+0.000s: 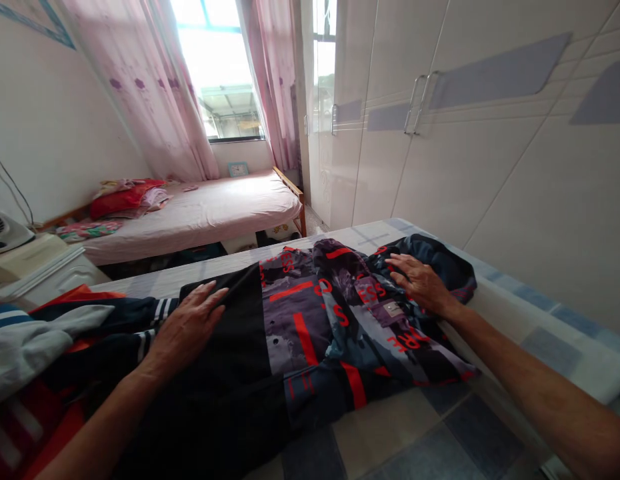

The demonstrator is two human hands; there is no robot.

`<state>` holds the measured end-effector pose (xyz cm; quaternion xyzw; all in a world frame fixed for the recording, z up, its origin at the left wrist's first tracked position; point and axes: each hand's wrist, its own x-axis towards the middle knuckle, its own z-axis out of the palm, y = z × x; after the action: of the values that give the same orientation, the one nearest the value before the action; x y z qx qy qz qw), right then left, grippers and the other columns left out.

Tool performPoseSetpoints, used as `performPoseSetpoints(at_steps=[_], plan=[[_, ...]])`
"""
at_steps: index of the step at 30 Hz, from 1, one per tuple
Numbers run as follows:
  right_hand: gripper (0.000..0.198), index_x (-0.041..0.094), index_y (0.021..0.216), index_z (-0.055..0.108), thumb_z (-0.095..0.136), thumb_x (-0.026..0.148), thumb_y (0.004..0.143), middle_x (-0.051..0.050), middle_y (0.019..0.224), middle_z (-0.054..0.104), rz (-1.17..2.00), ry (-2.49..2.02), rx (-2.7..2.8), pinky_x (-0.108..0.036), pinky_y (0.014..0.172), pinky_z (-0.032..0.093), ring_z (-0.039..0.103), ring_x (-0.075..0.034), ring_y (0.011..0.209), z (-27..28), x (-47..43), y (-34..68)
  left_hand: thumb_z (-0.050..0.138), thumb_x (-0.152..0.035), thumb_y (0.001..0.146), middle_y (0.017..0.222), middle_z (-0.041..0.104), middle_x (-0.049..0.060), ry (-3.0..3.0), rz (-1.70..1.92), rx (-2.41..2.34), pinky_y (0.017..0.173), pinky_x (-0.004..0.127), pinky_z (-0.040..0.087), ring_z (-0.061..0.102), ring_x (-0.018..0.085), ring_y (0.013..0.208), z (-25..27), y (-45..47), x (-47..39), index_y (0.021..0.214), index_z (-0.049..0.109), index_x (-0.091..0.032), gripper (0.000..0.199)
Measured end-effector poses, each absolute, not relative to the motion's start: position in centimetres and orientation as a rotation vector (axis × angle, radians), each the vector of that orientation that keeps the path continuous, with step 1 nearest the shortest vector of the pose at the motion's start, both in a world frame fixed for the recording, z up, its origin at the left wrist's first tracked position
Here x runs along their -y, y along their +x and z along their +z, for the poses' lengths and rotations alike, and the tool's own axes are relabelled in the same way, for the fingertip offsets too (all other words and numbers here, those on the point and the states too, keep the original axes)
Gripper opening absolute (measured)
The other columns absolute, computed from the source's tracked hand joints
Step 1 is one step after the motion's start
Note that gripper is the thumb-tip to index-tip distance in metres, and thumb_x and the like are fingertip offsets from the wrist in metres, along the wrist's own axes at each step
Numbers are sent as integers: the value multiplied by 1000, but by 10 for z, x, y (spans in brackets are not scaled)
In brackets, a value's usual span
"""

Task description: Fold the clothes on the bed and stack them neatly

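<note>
A jacket (300, 327) lies spread across the bed in front of me, patterned purple, grey and black with red letters and stripes. Its plain black part (225, 373) is on the left, and a dark, rounded, bunched part (447, 263) is at the right end. Flat on the black part rests my left hand (193, 323), fingers stretched out. My right hand (417, 280) touches the patterned cloth beside the bunched part, its fingers spread and its palm down. Neither hand grips the cloth visibly. The undersides of both hands are hidden.
More clothes (35, 353), navy, grey, red and orange, are heaped at the left. A checked sheet (420, 433) covers the bed. White wardrobe doors (490, 147) stand along the right. Behind is a second bed (215, 207) with a red bundle (125, 198), below a window.
</note>
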<state>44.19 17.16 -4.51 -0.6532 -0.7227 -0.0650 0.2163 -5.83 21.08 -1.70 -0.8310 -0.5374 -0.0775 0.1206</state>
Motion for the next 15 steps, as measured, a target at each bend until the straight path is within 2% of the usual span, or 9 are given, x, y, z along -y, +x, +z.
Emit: performPoseSetpoints(at_steps=[2,4,9,11,13,15], plan=[[49,23,130,51,31,46,92,-6,142,44,-120,-1874,2061,-45,105,33,34,-26,133,-55,-182,439,31,-40,91,148,35,8,-2491,-265,1546,108,45,28,26,27,138,-38,-56,-218,135,45,-23,49],[52,19,131,51,29,46,92,-8,141,45,-77,-2006,2043,-46,106,32,35,-27,133,-72,-190,443,30,-39,91,149,34,10,-2456,-145,1734,106,50,28,24,30,138,-60,-63,-223,137,43,-21,51],[52,17,132,50,27,42,92,-8,142,43,-128,-2104,1989,-43,106,32,36,-27,132,-99,-200,463,24,-38,90,152,24,12,-2286,37,2029,107,49,25,18,31,140,-81,-84,-227,143,31,-16,58],[52,17,132,50,27,43,92,-8,142,44,-140,-2091,2001,-42,107,31,36,-26,132,-101,-200,465,26,-39,89,150,29,10,-2318,26,2031,107,50,26,22,30,139,-75,-86,-228,140,38,-18,57],[52,17,132,50,27,42,92,-8,142,44,-142,-2091,2004,-41,107,31,36,-26,132,-99,-199,464,32,-38,86,145,41,9,-2371,-3,2009,104,52,30,30,32,136,-62,-83,-229,130,52,-22,51],[51,18,132,50,28,42,92,-7,142,44,-140,-2097,1994,-41,106,31,36,-26,132,-98,-199,461,38,-39,82,137,50,13,-2367,-51,1997,101,55,32,37,34,131,-46,-72,-232,120,60,-20,48]])
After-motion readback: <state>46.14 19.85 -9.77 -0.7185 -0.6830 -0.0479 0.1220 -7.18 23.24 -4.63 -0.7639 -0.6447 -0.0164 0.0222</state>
